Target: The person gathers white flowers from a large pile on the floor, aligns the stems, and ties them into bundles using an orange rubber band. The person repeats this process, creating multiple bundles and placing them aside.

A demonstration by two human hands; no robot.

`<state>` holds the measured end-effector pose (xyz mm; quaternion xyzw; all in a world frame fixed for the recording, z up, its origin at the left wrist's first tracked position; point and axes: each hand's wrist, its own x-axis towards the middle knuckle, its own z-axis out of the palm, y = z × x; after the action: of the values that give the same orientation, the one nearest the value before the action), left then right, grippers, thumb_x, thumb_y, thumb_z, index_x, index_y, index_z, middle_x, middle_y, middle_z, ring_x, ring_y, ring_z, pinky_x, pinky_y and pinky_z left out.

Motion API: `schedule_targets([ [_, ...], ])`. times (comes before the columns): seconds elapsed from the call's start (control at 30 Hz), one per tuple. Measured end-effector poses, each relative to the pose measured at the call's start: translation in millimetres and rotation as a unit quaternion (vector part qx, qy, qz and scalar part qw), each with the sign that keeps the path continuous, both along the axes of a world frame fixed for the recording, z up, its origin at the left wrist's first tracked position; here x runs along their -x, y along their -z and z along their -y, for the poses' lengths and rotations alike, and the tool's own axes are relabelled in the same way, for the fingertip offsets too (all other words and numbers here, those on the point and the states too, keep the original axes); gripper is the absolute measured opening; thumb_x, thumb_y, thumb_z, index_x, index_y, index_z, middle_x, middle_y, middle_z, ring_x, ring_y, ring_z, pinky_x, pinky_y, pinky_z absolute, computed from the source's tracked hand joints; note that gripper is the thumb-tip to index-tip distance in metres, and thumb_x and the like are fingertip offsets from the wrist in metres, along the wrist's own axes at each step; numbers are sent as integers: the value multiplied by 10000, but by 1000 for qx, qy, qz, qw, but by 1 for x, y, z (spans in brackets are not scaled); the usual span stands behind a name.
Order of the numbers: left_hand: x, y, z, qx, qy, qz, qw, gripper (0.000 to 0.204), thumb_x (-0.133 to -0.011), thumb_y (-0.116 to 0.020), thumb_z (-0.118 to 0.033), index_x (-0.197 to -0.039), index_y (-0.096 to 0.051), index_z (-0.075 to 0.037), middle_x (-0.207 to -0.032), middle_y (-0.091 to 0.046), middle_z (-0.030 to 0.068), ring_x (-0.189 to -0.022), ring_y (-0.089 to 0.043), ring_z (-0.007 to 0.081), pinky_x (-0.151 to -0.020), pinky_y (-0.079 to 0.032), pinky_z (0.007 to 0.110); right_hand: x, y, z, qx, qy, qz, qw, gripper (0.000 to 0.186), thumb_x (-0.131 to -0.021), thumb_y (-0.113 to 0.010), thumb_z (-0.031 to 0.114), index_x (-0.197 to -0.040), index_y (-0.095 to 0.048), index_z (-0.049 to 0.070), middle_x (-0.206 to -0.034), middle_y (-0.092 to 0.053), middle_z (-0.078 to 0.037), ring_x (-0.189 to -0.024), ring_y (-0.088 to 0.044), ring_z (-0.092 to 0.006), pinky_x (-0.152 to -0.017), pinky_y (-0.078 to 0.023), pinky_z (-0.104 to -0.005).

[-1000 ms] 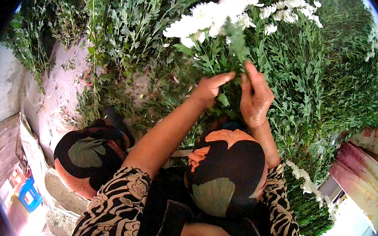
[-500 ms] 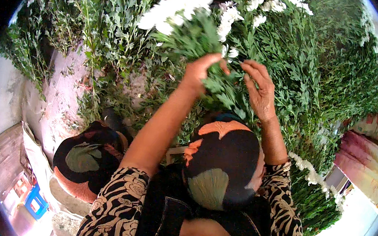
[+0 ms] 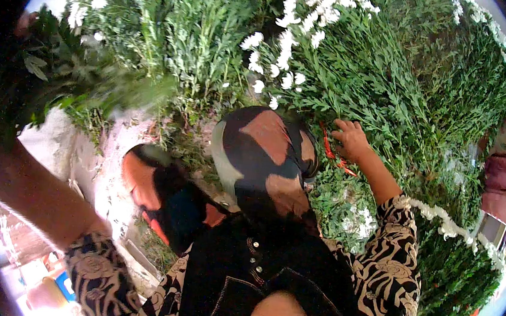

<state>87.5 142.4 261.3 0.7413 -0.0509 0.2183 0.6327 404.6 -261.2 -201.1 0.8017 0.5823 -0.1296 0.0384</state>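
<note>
Pale ground (image 3: 122, 149) shows beside heaps of white-flowered green stems (image 3: 386, 79). Above the left forearm (image 3: 28, 183), a leafy bunch (image 3: 91, 80) is blurred; the left hand is hidden at the dark edge, so I cannot tell its grip. The right hand (image 3: 351, 141), bent, is beside red strings (image 3: 327, 143); whether it pinches them, I cannot tell.

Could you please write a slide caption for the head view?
Right hand beside red string, near white flowers and leafy green stems.

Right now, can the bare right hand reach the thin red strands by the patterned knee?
Probably yes: the right hand is right beside the thin red strands, with nothing visible between; contact is unclear.
</note>
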Motion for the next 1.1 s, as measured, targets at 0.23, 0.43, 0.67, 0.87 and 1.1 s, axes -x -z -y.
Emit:
schedule_targets([
  [0.23, -52, 61, 69, -232, -86, -491, 836, 283, -845, -716, -255, -953, -737, 6, -786, -708, 107, -664, -722, 183, -679, -560, 323, 114, -196, -64, -485, -111, -35, 867, 530, -812, -716, 106, -1319, -560, 96, -1249, -635, -135, -1200, -582, -334, -1060, -422, -484],
  [0.43, -52, 168, 137, 31, 172, -469, 866, 192, -815, -759, -167, -915, -726, -6, -795, -682, 93, -656, -675, 174, -567, -554, 308, 157, -259, -76, -410, -259, 243, 840, 808, -777, -626, 168, -1530, -347, 264, -1526, -445, -136, -1429, -416, -302, -1157, -280, -580],
  [0.67, -41, 173, 126, -171, 100, -363, 911, 793, -738, -842, -333, -1356, -515, 40, -1146, -661, 193, -1014, -650, 247, -853, -527, 331, 151, -258, -82, -328, -221, 244, 886, 633, -777, -630, 170, -1376, -485, 25, -991, -548, -51, -898, -555, -223, -999, -419, -455],
  [0.87, 23, 219, 160, -438, -118, -345, 822, 1197, -620, -912, -326, -1507, -213, 72, -1477, -398, 297, -1354, -445, 416, -1165, -336, 428, 141, -231, -83, -333, -218, 255, 881, 450, -807, -593, 160, -1241, -573, 42, -953, -533, -36, -946, -538, -208, -1024, -402, -431],
  [1.1, 18, 267, 159, -371, -268, -372, 807, 700, -710, -801, -171, -1319, -485, -35, -1045, -698, 211, -974, -677, 417, -824, -546, 442, 121, -239, -86, -305, -272, 225, 884, 384, -913, -603, 145, -1282, -622, 42, -1232, -622, -109, -1161, -549, -269, -1132, -309, -539],
])
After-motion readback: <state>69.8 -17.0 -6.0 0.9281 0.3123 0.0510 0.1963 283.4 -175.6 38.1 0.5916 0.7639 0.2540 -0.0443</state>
